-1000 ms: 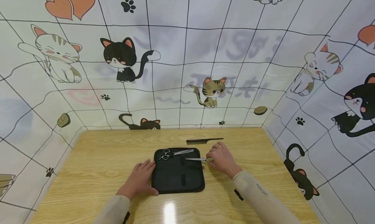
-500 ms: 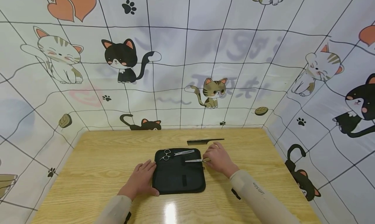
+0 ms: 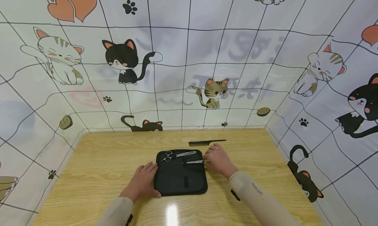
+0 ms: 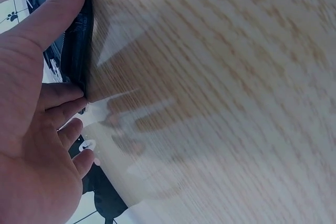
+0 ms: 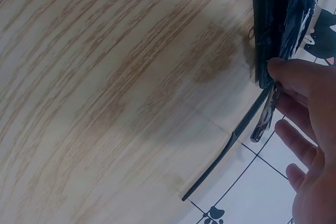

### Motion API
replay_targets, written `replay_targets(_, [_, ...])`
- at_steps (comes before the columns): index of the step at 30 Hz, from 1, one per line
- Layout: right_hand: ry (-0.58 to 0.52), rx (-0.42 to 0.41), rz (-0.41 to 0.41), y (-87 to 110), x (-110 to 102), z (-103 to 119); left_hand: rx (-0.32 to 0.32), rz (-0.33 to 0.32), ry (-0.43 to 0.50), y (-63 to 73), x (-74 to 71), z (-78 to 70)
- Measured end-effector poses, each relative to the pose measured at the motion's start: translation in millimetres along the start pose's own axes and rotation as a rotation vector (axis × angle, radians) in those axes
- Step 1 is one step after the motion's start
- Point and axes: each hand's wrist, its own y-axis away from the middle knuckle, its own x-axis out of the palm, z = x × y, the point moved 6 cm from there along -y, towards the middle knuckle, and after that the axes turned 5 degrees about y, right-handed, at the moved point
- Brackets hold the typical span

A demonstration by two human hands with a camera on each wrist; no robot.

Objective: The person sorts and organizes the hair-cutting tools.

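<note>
1. Writing: the right sleeve (image 3: 267,199), to the right of and nearer than the black zip case (image 3: 174,178), bore dark lettering that appeared to read "Let'sSlim". Faint characters on the cat-print wall cloth (image 3: 174,49) beyond the case were not legible.
2. Right hand (image 3: 220,160): at the case's right edge, forearm angled in from the near right, thumb and fingers pinching the handle end of the silver scissors (image 3: 194,162).
3. Silver scissors: blades over the case's far right part, tips leftward.
4. Left hand (image 3: 142,180): along the case's left edge, touching it, fingers extended, thumb at the near left corner.
5. Second scissors (image 3: 185,154): lay on the case's far part, finger rings leftward.
6. Black rat-tail comb (image 3: 198,143): lay beyond the case, apart from it, tail rightward.
</note>
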Motion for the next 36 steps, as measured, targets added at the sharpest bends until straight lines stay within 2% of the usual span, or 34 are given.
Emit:
replay_targets(9, [0.000, -0.007, -0.007, -3.2, 5.5, 2.6, -0.003, 0.000, 0.004, 0.9, 0.1, -0.1])
replay_targets(15, [0.005, 0.001, 0.033, -4.5, 10.6, 3.3, -0.006, -0.003, 0.019, 2.4, -1.9, -1.7])
replay_targets(24, [-0.045, 0.012, 0.072, -9.3, 14.0, 6.2, -0.007, -0.004, 0.011, 0.9, 0.5, 0.4])
replay_targets(36, [-0.038, 0.023, 0.146, -18.3, 12.8, 9.9, -0.018, 0.010, 0.007, 0.5, 0.7, 0.5])
